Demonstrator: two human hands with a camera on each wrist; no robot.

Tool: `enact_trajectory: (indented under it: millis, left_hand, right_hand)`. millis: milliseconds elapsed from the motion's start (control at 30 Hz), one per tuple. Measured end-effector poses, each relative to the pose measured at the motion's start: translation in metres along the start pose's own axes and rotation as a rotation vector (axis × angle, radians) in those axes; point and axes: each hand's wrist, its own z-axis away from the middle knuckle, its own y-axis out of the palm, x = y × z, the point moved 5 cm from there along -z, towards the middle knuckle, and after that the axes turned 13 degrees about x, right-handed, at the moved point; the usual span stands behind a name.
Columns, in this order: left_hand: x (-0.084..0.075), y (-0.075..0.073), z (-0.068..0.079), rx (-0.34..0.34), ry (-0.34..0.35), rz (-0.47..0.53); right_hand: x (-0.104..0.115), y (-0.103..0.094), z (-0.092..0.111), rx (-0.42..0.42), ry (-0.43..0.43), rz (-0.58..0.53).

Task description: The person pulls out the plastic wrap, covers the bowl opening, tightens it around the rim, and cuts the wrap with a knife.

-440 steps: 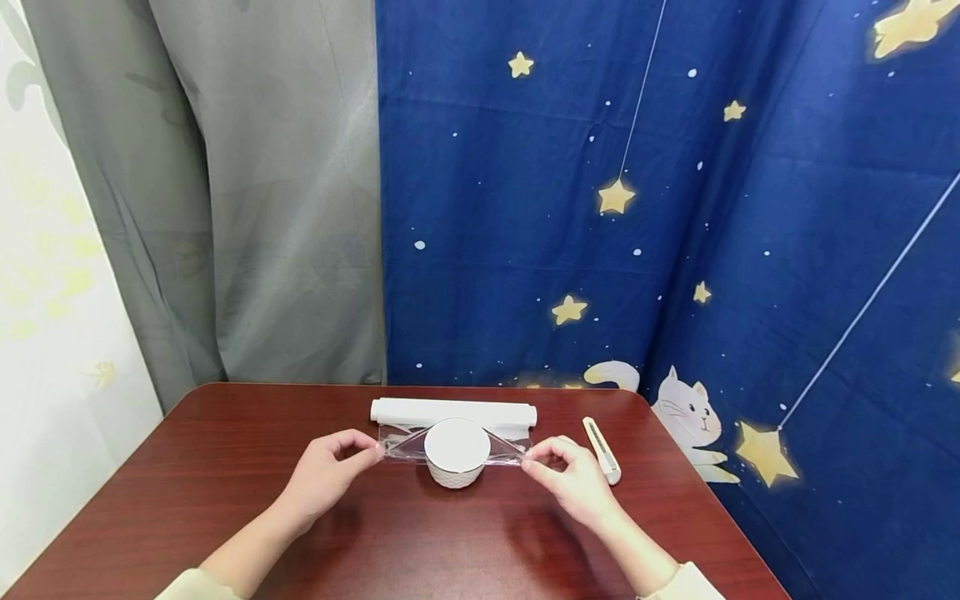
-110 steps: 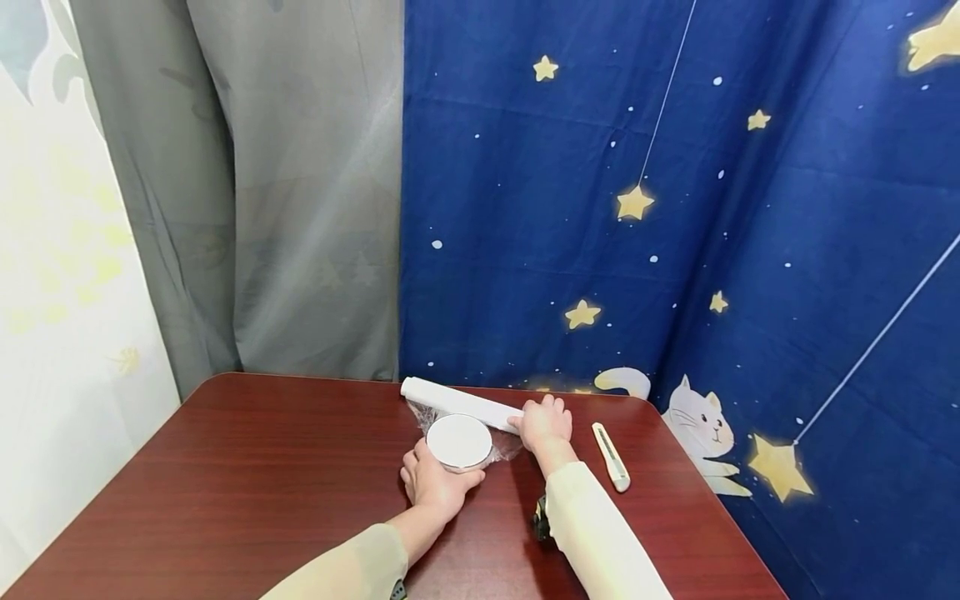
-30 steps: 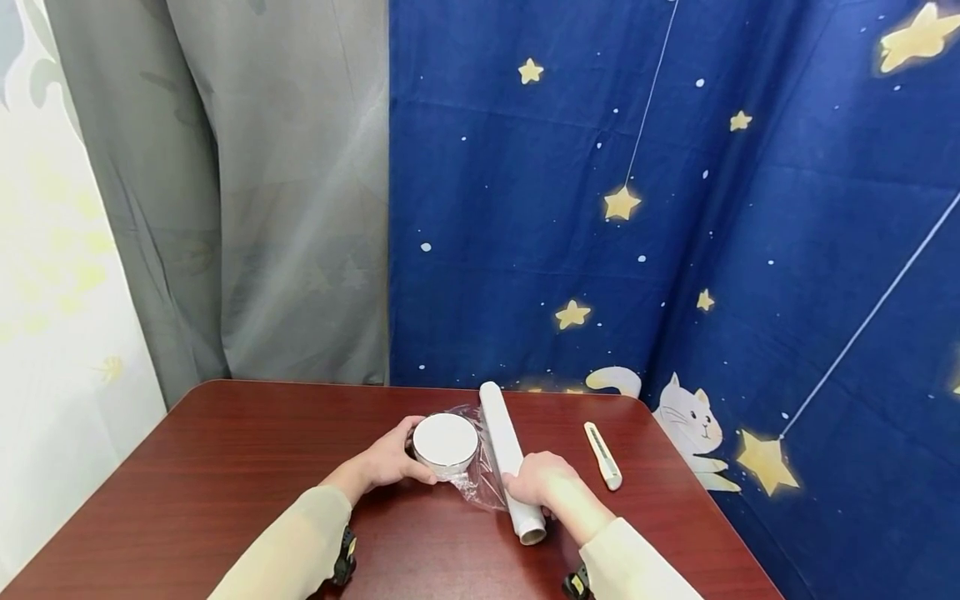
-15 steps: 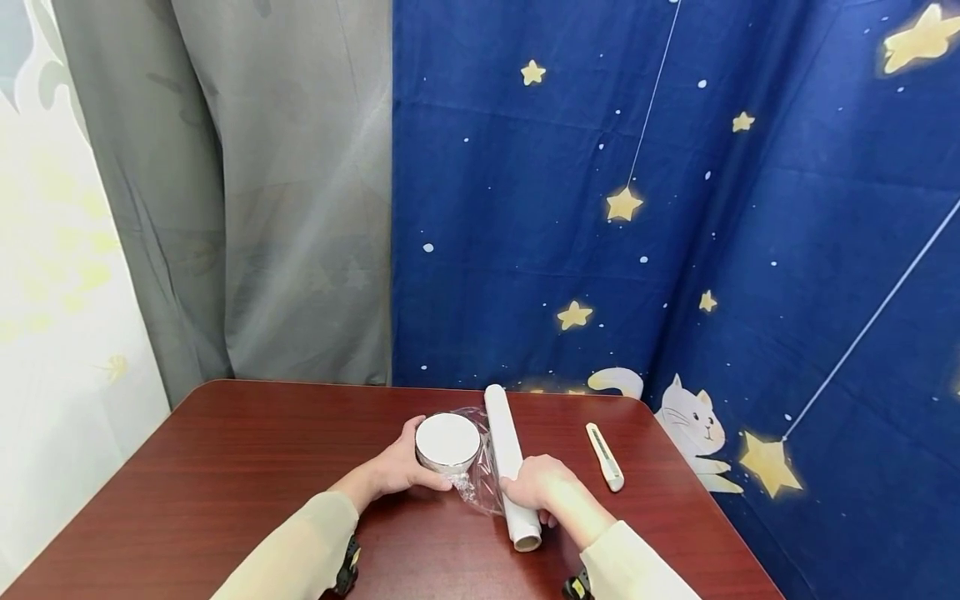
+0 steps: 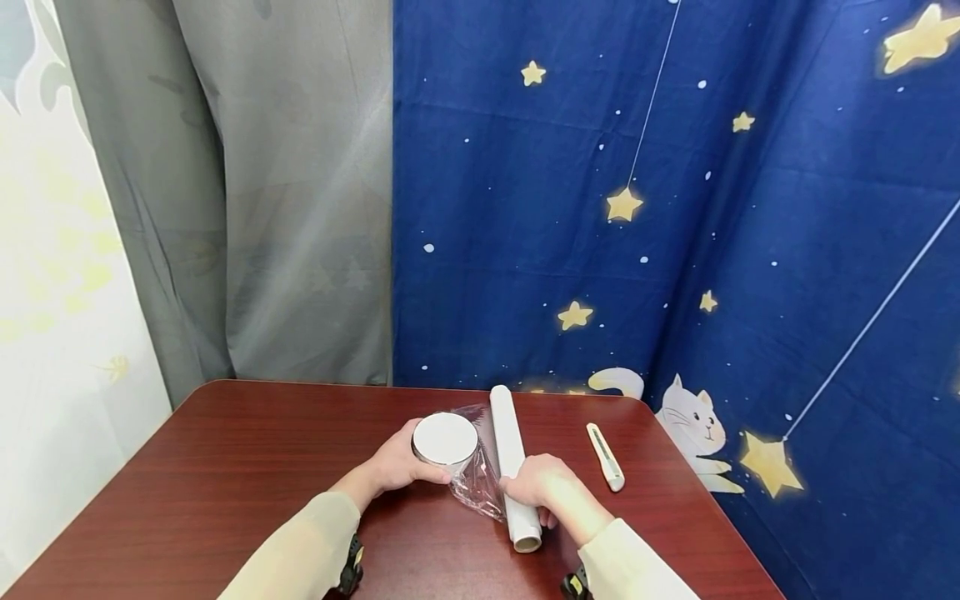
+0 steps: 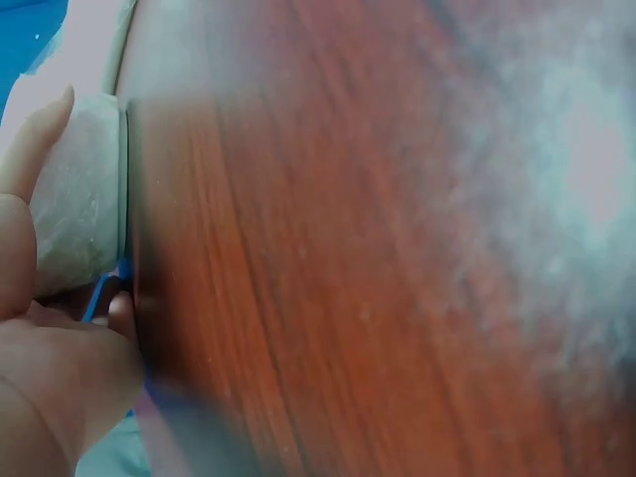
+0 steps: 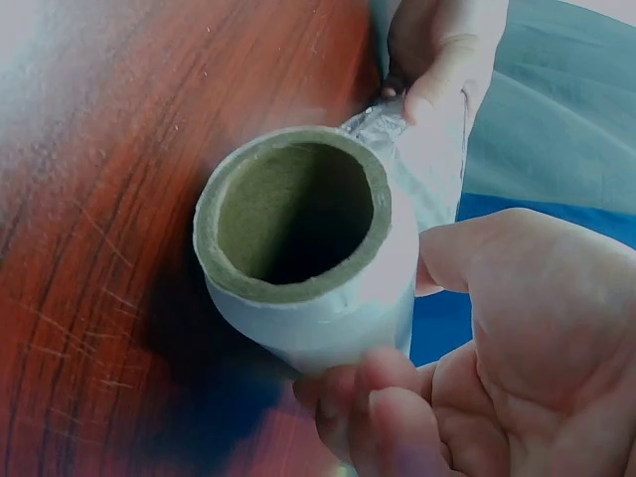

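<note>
Near the middle of the table, a round white bowl [image 5: 445, 438] sits in my left hand [image 5: 393, 462]; the fingers curve round its left side and the thumb lies along its front. Film covers the bowl's side [image 6: 81, 199] in the left wrist view. A clear sheet of cling film [image 5: 476, 490] spans from the bowl to a white cling film roll [image 5: 507, 437]. That roll points away from me, and my right hand [image 5: 542, 482] grips it near its close end. Its hollow cardboard core [image 7: 293, 214] faces the right wrist camera.
A white utility knife [image 5: 605, 457] lies on the red-brown table [image 5: 300, 425], to the right of the roll. Behind the table's far edge hang a grey curtain [image 5: 300, 208] and a blue starry curtain [image 5: 510, 208].
Earlier both hands pinched film beside the bowl, with the roll lying crosswise behind. Since then the roll has swung round to the bowl's right. In the last second it shifted slightly right, stretching the film.
</note>
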Motion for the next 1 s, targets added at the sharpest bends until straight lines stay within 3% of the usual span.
enact_trajectory:
  millis: [733, 1000]
  left_hand:
    - [0.0, -0.006, 0.003, 0.046, -0.009, 0.016]
    - [0.003, -0.004, 0.003, 0.053, 0.011, 0.03]
  right_hand:
    - [-0.015, -0.003, -0.001, 0.115, 0.017, -0.146]
    - [-0.019, -0.001, -0.001, 0.097, 0.002, -0.156]
